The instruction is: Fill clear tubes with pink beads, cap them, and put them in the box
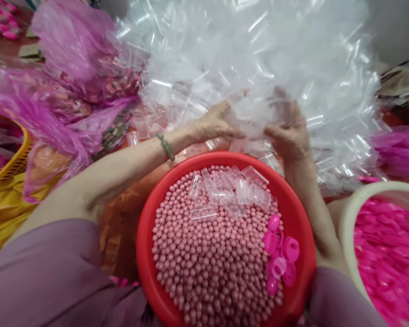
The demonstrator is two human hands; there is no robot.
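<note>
Left hand, right hand equally near: fingers pinch the clear bag, lying just beyond red basin.

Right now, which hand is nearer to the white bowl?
Right. The right hand is in the tube pile, up and left of the white bowl. The left hand is in the same pile, farther left of the bowl.

A home packing workshop: clear-tube heap, red bead basin, pink caps tub, bagged stock.
</note>
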